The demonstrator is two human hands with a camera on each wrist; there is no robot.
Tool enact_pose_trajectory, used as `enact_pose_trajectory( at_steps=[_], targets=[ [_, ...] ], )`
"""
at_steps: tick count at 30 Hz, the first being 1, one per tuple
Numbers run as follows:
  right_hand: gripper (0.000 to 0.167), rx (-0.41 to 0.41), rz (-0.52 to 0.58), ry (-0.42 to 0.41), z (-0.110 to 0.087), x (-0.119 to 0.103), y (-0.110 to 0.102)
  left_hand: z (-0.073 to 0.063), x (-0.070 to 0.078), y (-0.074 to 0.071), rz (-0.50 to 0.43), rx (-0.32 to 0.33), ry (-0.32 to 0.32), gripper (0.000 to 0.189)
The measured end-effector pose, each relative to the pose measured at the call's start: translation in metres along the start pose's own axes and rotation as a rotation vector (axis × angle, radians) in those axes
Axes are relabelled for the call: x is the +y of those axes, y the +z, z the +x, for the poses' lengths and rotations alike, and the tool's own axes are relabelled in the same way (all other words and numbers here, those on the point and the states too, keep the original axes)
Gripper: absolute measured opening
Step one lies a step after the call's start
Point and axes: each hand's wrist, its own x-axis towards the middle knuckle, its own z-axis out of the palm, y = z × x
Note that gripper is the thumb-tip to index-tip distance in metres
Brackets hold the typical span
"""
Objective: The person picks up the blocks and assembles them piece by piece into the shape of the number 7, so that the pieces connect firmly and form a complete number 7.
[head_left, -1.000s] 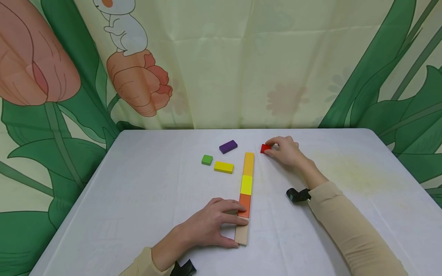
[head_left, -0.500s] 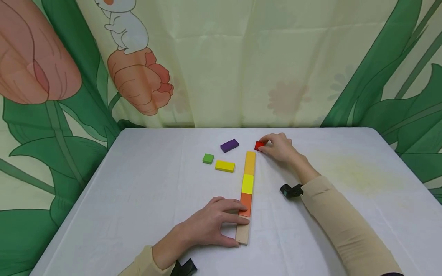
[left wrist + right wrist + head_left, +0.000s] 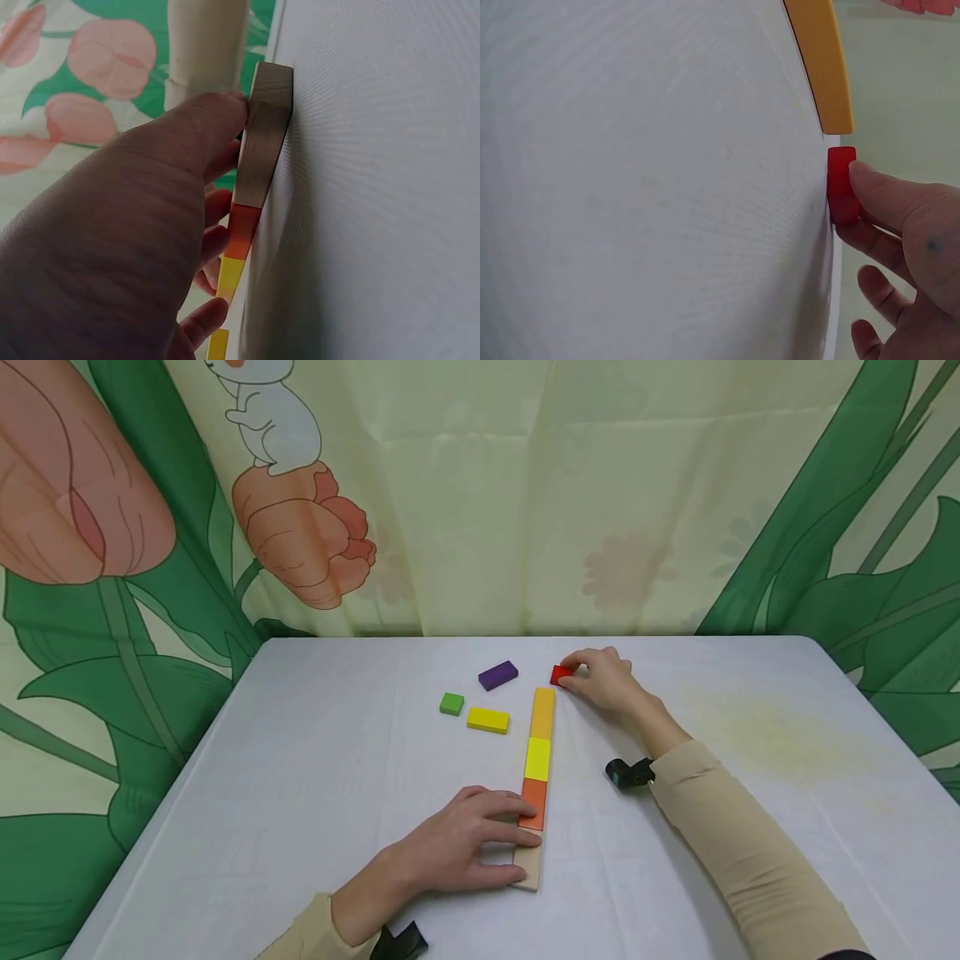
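A straight row of blocks runs away from me: a plain wooden block (image 3: 529, 860), an orange block (image 3: 534, 792), a yellow block (image 3: 537, 759) and an amber block (image 3: 542, 713) at the far end. My left hand (image 3: 456, 843) rests on the near end, its extended fingers on the orange and wooden blocks and its thumb on the wooden one. Just beyond the amber block, my right hand (image 3: 606, 682) pinches a small red block (image 3: 558, 675) between thumb and fingers. In the right wrist view, a narrow gap separates this red block (image 3: 841, 176) from the amber one (image 3: 825, 75).
Left of the row's far end lie a purple block (image 3: 498, 676), a green block (image 3: 452, 704) and a loose yellow block (image 3: 487, 720). The white-covered table (image 3: 300, 760) ends at a patterned curtain (image 3: 480, 527). Black wrist devices (image 3: 628, 773) hang at both sleeves.
My right hand has brought the red block leftward, to just past the row's far end. The left thumb has shifted from beside the wooden block onto it.
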Motion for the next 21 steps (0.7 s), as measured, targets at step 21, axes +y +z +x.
enact_pose_trajectory(
  at_steps=[21],
  targets=[
    [0.028,0.006,0.043,-0.015,0.010,-0.003,0.007,0.001,0.000,0.001,-0.022,-0.001,-0.003,0.035]
  ],
)
